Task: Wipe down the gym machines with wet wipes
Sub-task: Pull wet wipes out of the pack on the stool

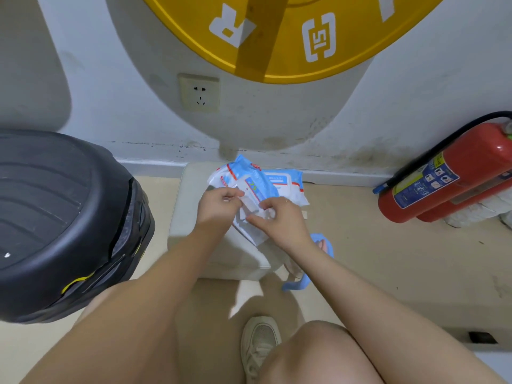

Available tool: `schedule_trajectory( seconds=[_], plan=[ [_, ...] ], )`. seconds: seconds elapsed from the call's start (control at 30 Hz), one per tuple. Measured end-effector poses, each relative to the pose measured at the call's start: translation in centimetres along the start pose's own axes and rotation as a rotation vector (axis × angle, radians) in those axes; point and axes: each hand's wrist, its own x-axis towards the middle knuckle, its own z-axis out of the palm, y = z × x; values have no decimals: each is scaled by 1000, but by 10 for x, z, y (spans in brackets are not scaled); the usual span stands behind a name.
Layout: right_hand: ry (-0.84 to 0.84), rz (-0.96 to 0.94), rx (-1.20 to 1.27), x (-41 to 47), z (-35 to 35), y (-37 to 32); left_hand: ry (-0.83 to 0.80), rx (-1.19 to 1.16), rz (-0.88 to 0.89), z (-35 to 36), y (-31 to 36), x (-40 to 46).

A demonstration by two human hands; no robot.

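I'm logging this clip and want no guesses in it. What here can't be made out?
Head view only:
- Opening of the held wipes pack: covered by the left hand and right hand; whether a wipe is out is unclear.
- Pack print: too small.
- Black machine: cut by the left edge.
- Fire extinguisher: cut by the right edge.

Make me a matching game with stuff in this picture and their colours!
Things:
1. fire extinguisher
2. big round disc on the wall
3. wet wipes pack in the left hand and right hand
4. bulky machine cover

Colours:
A. yellow
B. black
C. red
D. white and blue

Pairs: 1-C, 2-A, 3-D, 4-B
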Motion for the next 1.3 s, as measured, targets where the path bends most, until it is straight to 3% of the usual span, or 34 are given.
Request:
schedule_trajectory(
  seconds=[0.13,0.2,0.33,0.37,0.43,0.53,0.7,0.77,0.83,0.97,1.13,1.3],
  plan=[
    [104,-68,-60,10,11,3,-152,-215,-75,-5,5,-11],
    [136,-90,-57,10,9,4,-190,-162,-36,-12,5,-9],
    [155,-86,-28,11,-5,12,-143,713,614,-24,-2,18],
    [151,-98,-54,12,-8,15,-176,842,746,-21,-2,26],
    [136,-136,-97,13,-13,13,-285,971,934,-14,4,40],
    [139,-165,-110,13,-25,7,-373,1098,1048,-1,16,48],
    [196,11,105,9,-52,6,-312,1082,846,5,29,49],
    [238,106,346,6,-58,5,-199,998,780,1,33,52],
    [301,110,426,8,-62,3,-72,908,734,0,39,54],
    [353,-26,210,34,-53,-8,65,829,665,7,53,58],
    [-15,-124,-372,61,-20,-13,108,732,580,8,40,64],
    [-271,-192,-527,56,-11,4,98,735,568,9,27,60]
  ],
)
